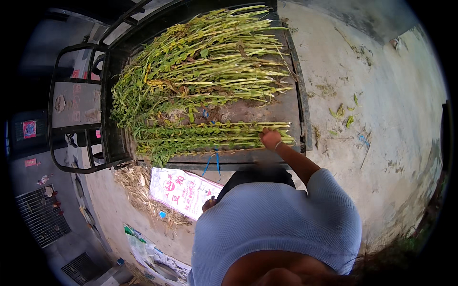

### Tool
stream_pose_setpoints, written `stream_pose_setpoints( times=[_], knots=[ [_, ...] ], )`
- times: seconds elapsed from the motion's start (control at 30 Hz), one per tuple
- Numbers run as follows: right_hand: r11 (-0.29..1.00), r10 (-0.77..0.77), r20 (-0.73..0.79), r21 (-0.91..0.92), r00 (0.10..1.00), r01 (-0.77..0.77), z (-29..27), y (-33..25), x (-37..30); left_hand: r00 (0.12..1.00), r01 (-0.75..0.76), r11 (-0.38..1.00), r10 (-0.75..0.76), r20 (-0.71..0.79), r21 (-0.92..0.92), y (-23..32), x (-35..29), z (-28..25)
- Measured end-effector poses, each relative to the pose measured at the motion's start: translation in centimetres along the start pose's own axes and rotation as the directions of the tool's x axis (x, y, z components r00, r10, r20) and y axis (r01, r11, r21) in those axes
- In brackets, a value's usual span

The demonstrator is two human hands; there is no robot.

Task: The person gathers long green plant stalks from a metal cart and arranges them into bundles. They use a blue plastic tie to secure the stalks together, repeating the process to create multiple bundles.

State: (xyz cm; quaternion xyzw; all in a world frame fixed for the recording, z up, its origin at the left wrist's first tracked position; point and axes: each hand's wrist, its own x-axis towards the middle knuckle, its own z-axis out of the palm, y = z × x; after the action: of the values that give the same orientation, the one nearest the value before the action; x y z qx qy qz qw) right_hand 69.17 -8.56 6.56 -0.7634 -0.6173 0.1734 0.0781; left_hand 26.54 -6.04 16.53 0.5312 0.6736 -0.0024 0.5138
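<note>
Long cut green stalks, with leafy tops at the left and bare cut ends at the right, lie in a wide heap across a cart bed. A smaller bundle of green stalks lies nearer to me, along the bed's near side. My right hand is at the cut ends of this bundle, with its fingers curled closed on stalks. My left hand hangs low by my side, beside a white printed sack. My body hides most of it, and a small dark thing shows at its fingers.
A black metal frame rises at the cart's left end. Blue string hangs over the near edge. Below lie the white sack and dry straw. Loose leaves are scattered on the concrete at the right.
</note>
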Motion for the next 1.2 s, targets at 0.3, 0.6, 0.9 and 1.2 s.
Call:
stream_pose_setpoints(
  times=[0.3,0.6,0.9,1.2],
  knots=[
    [0.982,0.074,-0.283,0.186,0.956,-0.021,-13.6,0.7,7.8,0.987,0.048,0.983,-0.073,-0.14,-0.176,-0.2,-1.1,-1.2],
    [0.868,-0.347,-0.713,-0.491,0.61,-0.081,-34.6,-1.5,29.4,0.95,0.143,0.939,-0.219,-0.223,-0.313,-1.6,-2.7,-2.8],
    [0.994,0.095,0.054,0.041,0.994,-0.097,-28.1,3.7,38.5,0.912,0.205,0.884,-0.329,-0.245,-0.421,-3.4,-4.1,-3.9],
    [0.915,0.138,-0.576,0.386,0.806,0.119,-24.7,-0.6,11.4,0.926,0.133,0.867,-0.282,-0.251,-0.481,-4.2,-1.3,-5.8]
  ],
)
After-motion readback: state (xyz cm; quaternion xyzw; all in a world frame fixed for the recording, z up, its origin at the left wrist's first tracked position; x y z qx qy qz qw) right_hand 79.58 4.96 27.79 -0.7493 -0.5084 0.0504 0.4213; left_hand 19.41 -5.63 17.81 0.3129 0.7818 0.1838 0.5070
